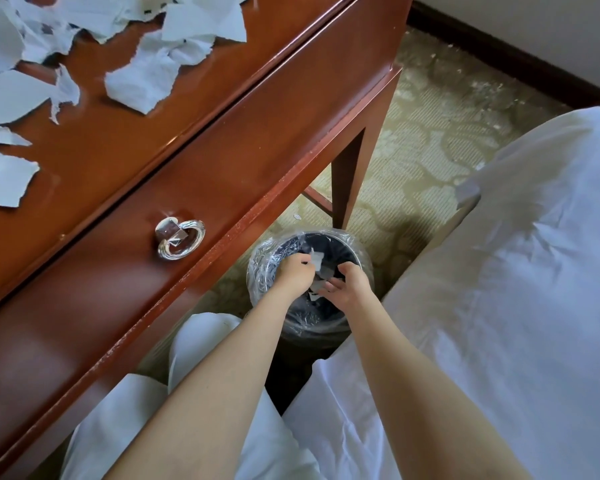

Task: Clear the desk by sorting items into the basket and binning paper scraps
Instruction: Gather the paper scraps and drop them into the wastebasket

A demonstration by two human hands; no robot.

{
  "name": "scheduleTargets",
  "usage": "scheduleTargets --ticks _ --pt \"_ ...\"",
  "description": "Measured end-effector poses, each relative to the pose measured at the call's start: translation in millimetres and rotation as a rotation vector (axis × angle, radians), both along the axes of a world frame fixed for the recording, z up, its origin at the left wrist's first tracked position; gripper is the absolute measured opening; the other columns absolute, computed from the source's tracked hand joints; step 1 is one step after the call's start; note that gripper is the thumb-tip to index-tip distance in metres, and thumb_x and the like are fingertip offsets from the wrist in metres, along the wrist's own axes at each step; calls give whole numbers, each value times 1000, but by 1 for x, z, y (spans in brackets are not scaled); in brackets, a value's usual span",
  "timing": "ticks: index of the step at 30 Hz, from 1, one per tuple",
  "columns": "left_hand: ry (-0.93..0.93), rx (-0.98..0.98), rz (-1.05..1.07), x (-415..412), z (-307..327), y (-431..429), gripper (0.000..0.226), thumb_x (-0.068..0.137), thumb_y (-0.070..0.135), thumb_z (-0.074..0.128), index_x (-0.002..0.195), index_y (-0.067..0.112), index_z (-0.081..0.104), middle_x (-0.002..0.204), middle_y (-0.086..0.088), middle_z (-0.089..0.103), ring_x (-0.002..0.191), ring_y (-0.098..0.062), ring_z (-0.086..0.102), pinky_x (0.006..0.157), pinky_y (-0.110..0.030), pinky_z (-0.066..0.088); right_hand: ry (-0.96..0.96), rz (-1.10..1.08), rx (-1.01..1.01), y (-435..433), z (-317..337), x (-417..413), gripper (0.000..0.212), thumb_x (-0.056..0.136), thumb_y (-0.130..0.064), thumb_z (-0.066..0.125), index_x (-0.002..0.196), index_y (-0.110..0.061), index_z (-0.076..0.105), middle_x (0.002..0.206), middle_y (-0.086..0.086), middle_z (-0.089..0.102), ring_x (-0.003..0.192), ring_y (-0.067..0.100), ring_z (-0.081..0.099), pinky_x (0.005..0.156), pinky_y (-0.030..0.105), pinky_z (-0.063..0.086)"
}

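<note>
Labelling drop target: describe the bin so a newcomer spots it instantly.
Find the reddish desk; under its drawer front, beside the desk leg, the bin stands on carpet. It is the only round, dark container, lined with plastic film, with left hand, right hand and paper scraps over its mouth.

bare forearms (205, 393), bare left hand (293, 277), bare right hand (352, 289), loose white creased trousers (201, 341) on the legs

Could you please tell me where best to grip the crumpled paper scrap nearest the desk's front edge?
Pinch the crumpled paper scrap at its raised, puckered middle, from above: the folds stand off the desk, while its torn edges look flatter.
</note>
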State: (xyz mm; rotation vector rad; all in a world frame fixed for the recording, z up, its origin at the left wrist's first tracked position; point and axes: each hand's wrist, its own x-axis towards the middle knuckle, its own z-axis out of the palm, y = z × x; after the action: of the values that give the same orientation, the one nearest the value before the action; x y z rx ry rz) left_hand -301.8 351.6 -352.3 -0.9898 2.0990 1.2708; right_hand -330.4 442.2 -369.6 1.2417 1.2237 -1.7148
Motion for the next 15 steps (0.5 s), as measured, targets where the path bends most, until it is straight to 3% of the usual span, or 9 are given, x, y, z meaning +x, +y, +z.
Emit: scheduleTargets --ticks 3,7,10,15 --pt "20 4 37 3 17 -2 42 97 9 35 137 13 47 136 -22 52 90 -35 61 69 -36 50 16 -19 -43 1 15 0 42 98 -6 38 140 -2 37 146 18 39 135 33 39 112 43 32" --pt "70 6 80 10 41 -1 41 96 9 35 134 14 51 134 -15 55 124 -39 49 98 -41 45 70 -37 -91 1 36 2 42 98 -9 39 140 -3 38 150 19 32 139 34 32 115 42 28" --pt "139 -16 97 16 62 2 39 96 9 37 129 15 57 134 -5 56 125 -31 50 100 -34 43 141 -31 -125 3 52 4 41 100 -9 38 140 -3 38 145 20 39 135 34 39 111 42 31" --pt "281 -55 81 24 104 5 31 97 14 41 119 19 62 129 -5 59 118 -27 55 91 -30 46 264 -23 -179 3 98 7 34 101 -11 34 131 -4 46 137 18 50 125 30 50 101 36 41"
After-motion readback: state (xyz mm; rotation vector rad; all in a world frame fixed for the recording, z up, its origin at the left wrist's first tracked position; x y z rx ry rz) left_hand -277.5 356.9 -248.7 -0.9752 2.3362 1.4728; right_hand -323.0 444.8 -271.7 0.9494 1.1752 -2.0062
